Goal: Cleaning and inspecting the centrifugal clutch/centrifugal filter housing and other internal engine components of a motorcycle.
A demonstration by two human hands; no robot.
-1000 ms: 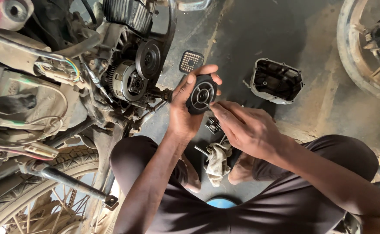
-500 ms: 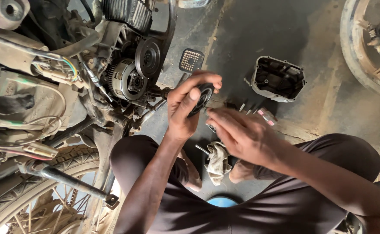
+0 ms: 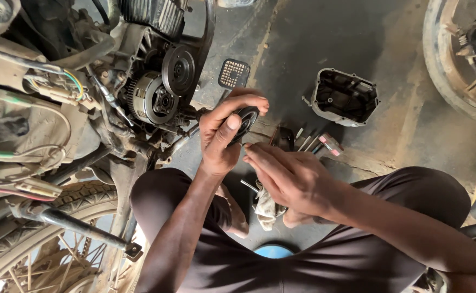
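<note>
So the grimy stripped-down motorcycle engine (image 3: 140,81) fills my left side, its round ribbed clutch assembly (image 3: 154,97) exposed. Over on the oily concrete floor (image 3: 314,38) sits the open black metal side cover (image 3: 345,97), well apart from me, and a small square mesh filter screen (image 3: 233,74) lies near the bike. My left hand (image 3: 221,138) is clamped on a small round black disc part (image 3: 246,120), thumb across it. My right hand (image 3: 289,176) hovers just beside it, fingers together, holding nothing I can see.

Black round part (image 3: 246,120); grey engine cover (image 3: 344,97); blue lid (image 3: 273,252).
</note>
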